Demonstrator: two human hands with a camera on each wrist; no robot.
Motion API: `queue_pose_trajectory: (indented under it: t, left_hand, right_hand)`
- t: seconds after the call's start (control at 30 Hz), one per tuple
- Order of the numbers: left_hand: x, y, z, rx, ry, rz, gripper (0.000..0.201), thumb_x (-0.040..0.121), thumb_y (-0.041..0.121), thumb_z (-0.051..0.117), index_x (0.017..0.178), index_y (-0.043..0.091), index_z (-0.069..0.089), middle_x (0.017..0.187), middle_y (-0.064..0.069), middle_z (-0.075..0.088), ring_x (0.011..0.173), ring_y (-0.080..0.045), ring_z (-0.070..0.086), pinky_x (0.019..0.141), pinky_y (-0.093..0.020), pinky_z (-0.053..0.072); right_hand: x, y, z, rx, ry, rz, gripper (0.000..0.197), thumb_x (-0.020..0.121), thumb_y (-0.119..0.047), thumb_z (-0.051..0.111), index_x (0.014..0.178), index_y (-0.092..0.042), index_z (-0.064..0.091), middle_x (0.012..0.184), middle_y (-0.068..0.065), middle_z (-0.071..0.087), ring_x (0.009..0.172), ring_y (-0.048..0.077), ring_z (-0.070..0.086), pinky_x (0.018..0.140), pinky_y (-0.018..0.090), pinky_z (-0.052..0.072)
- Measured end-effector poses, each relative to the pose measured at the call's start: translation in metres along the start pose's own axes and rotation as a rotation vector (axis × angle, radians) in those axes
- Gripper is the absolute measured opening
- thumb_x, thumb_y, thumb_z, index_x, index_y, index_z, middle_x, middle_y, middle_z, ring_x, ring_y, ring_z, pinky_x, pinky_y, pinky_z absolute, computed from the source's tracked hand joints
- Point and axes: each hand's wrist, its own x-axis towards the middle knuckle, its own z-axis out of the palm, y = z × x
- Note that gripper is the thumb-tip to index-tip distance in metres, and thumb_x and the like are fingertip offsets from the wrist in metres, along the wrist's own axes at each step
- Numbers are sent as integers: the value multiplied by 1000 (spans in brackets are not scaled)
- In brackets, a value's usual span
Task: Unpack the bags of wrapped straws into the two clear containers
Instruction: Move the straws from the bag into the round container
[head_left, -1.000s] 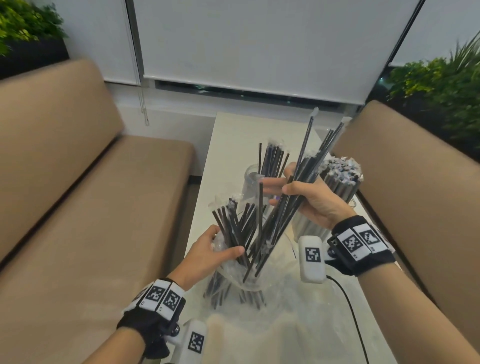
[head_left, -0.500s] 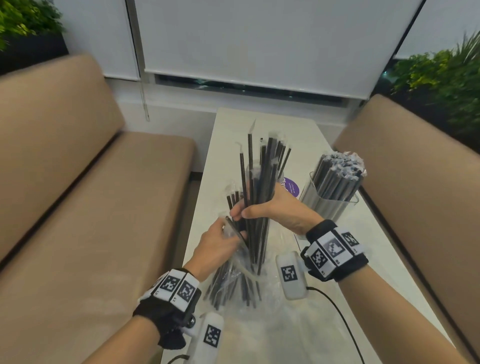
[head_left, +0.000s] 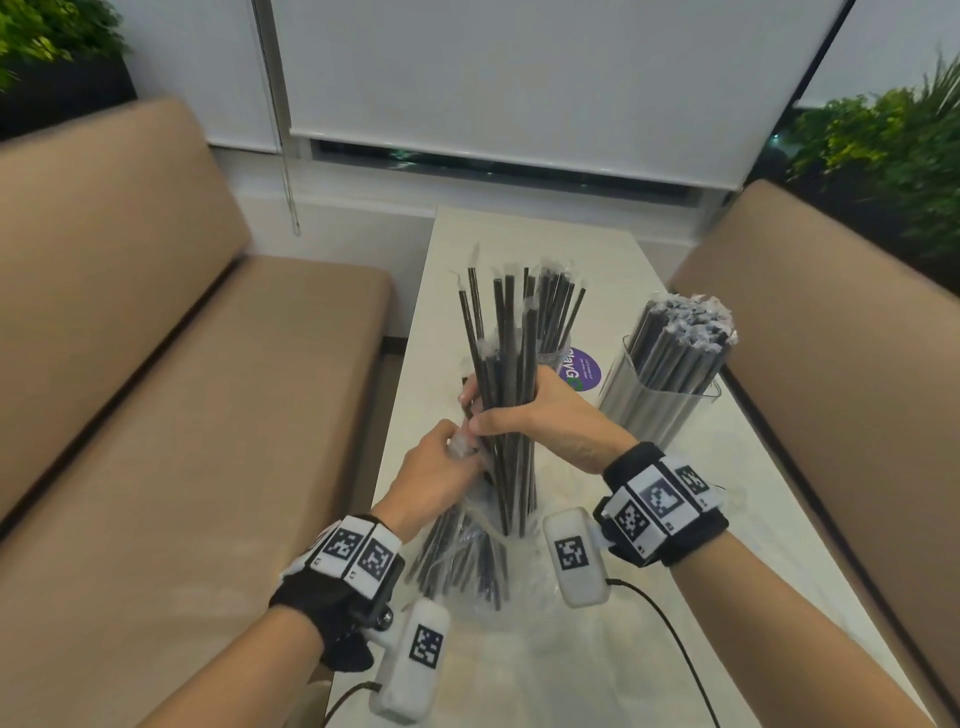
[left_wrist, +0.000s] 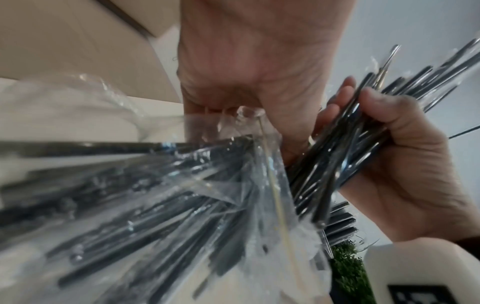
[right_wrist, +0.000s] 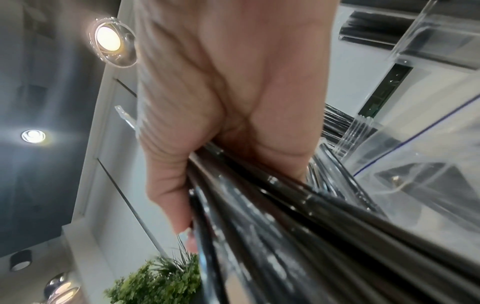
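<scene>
My right hand (head_left: 511, 410) grips an upright bundle of black wrapped straws (head_left: 506, 353) over the middle of the white table (head_left: 519, 234). The same bundle (right_wrist: 272, 216) fills the right wrist view under my palm. Just below it, my left hand (head_left: 447, 462) pinches the crumpled mouth of a clear plastic bag (head_left: 483, 566) that still holds several straws (left_wrist: 130, 205). A clear container (head_left: 660, 410) at the right is packed with straws. A second clear container (head_left: 550, 358) stands behind the held bundle, mostly hidden, with some straws in it.
Tan bench seats (head_left: 182, 415) flank the narrow table on both sides. A purple round sticker (head_left: 584, 371) lies on the tabletop between the containers. Green plants (head_left: 883, 156) stand behind the right bench. A black cable (head_left: 670, 623) trails from my right wrist.
My right hand has swung the bundle from a rightward tilt to upright and moved it left, close above the left hand. The left hand has closed on the bag's mouth.
</scene>
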Motion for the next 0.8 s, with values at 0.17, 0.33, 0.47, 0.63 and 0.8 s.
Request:
queue_pose_trajectory:
  t: [0.17,0.33,0.47,0.63,0.8]
  left_hand:
    - [-1,-5,-5,-21,-8,44,23,83,38,68,89,21,53,91,3,63,84,-13,63,79,-33,51]
    - [-3,-20,-17,-47,4,50,60,78,48,70,126,16,52,128,-1,61,120,-17,56,104,-38,43]
    - [-7,-30,-21,-147,35,53,94,78,50,72,153,18,25,158,8,27,144,-12,29,120,-40,25]
    - [-11,-32,-20,-171,3,56,52,80,37,76,127,25,55,123,23,66,116,7,58,108,-31,42]
    - [-19,-28,-18,-186,-33,76,31,87,13,69,114,27,61,105,25,72,100,7,66,93,-20,47]
  right_hand:
    - [1,-28,-26,196,207,-82,15,88,5,57,102,-1,59,77,13,62,71,25,61,73,34,59]
    - [16,-85,-89,571,488,-308,13,91,6,51,97,-4,55,74,6,64,67,19,64,75,39,57]
    - [48,-102,-111,549,748,-448,17,85,10,55,87,-7,53,71,6,61,64,20,62,70,35,55]
    - [92,-63,-98,157,958,-292,18,75,-4,64,84,-17,56,79,8,64,69,21,61,71,44,58]
    - [108,-47,-96,150,1091,-302,17,81,-5,62,92,-17,55,78,2,65,72,19,64,77,46,59]
